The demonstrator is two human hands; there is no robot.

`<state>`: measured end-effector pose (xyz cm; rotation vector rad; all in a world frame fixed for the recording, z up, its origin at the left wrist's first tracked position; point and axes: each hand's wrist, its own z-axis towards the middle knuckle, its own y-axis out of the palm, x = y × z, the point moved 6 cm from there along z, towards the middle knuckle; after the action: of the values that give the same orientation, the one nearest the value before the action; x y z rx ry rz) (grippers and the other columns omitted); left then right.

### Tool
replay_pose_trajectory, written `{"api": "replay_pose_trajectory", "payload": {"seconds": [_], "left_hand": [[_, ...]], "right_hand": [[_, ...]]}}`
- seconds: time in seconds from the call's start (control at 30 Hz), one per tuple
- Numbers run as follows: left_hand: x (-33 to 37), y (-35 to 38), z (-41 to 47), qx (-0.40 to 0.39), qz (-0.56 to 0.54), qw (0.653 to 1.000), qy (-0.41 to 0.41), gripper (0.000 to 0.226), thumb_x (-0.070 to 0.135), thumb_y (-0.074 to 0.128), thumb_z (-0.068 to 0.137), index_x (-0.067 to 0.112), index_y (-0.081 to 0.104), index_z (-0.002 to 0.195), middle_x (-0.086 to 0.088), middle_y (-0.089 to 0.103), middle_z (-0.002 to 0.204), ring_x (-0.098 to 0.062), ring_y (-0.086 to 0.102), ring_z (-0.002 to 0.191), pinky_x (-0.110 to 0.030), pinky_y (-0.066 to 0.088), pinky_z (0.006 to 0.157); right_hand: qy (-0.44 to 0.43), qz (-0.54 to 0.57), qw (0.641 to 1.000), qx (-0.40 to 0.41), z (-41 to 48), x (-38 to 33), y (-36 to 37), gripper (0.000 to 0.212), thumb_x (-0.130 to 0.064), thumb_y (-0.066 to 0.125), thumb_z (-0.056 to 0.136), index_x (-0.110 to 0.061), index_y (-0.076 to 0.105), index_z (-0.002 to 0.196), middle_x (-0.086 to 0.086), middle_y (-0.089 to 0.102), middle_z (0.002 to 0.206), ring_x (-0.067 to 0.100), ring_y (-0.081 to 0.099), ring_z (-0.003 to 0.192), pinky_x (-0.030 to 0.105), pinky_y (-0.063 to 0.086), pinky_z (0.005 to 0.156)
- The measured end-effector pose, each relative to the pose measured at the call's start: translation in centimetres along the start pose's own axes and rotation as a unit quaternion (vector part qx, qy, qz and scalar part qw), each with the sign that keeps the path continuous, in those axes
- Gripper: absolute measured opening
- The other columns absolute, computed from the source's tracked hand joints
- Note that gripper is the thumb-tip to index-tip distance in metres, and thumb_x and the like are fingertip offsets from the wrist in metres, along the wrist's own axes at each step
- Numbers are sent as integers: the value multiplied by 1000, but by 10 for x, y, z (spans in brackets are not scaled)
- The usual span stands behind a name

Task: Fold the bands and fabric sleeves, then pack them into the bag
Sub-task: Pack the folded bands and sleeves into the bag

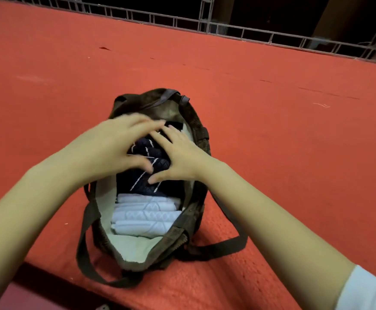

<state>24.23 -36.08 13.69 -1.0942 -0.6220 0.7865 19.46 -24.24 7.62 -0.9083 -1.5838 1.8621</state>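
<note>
A dark brown corduroy bag with a pale lining stands unzipped on the red surface. Inside, at the near end, lie folded white padded sleeves. Beyond them sit dark navy sleeves with white stripes. My left hand and my right hand both rest on top of the navy sleeves, fingers spread and pressing down into the bag. Neither hand grips anything. The left hand is blurred by motion. The far part of the navy bundle is hidden under my hands.
The red carpeted surface stretches wide around the bag. A grey metal railing runs along its far edge. The bag's long straps trail loose on the near side, close to the surface's front edge.
</note>
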Motion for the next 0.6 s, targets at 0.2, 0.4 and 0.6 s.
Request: {"api": "replay_pose_trajectory", "payload": {"seconds": [0.2, 0.4, 0.6], "left_hand": [[-30, 53, -12, -151, 138, 976, -72, 125, 66, 73, 60, 22, -1, 151, -4, 3, 159, -20, 10, 146, -35, 7, 117], [-34, 52, -6, -49, 112, 992, -42, 110, 42, 88, 54, 12, 34, 145, -17, 39, 146, -35, 43, 131, -44, 38, 104], [-32, 54, -8, -76, 103, 991, -48, 113, 39, 87, 57, 9, 27, 147, -19, 29, 151, -35, 32, 137, -45, 30, 109]], "right_hand": [[15, -45, 999, -27, -8, 7, 0, 123, -56, 76, 66, -18, -3, 152, 16, 1, 158, 31, -2, 146, 39, 1, 119], [22, -20, 999, 12, -8, 12, 0, 106, -48, 72, 76, -20, 4, 152, 10, 6, 159, 27, 5, 146, 32, 7, 116], [26, -20, 999, 2, -12, 8, 0, 107, -49, 73, 75, -20, 4, 152, 12, 3, 158, 28, 1, 146, 37, 5, 118]]}}
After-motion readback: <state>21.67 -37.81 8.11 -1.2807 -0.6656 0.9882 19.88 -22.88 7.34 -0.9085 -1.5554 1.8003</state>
